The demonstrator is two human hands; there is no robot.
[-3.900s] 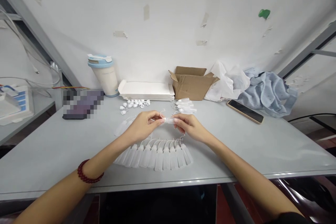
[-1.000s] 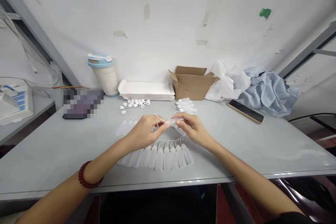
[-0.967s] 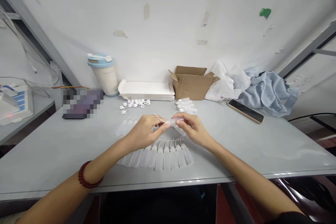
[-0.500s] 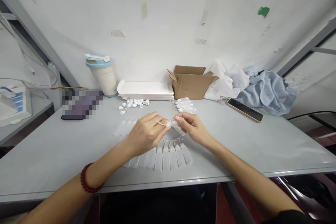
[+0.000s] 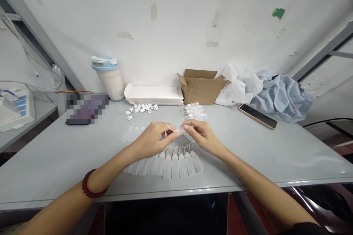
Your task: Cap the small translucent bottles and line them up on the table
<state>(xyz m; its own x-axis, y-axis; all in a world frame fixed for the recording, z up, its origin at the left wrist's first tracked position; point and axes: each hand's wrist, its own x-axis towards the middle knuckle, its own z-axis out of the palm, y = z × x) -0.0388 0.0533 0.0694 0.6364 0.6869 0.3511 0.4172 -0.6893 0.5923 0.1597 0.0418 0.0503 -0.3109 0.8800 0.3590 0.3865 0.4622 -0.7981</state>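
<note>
Above the middle of the grey table, my left hand [image 5: 156, 138] and my right hand [image 5: 202, 136] meet at a small translucent bottle [image 5: 179, 130]. The left fingers pinch its white nozzle end, with a thin curved tube standing up from it. The bottle's body is pinched between my right thumb and fingers, which partly hide it. Just below lies a fan of several translucent bottles [image 5: 174, 167] with curved tubes. More bottles [image 5: 132, 132] lie behind my left hand, and others [image 5: 195, 108] lie beyond my right hand.
Several white caps [image 5: 142, 108] lie in front of stacked white trays [image 5: 154, 94]. Along the wall stand a blue-lidded cup [image 5: 110, 80], an open cardboard box [image 5: 201, 90], a plastic bag [image 5: 237, 84] and a blue cloth [image 5: 284, 95]. A phone [image 5: 257, 116] lies at right.
My left fingers have shifted their grip around the nozzle end, and the thumb now extends further along it. My right hand has barely moved. The whole view has shifted slightly.
</note>
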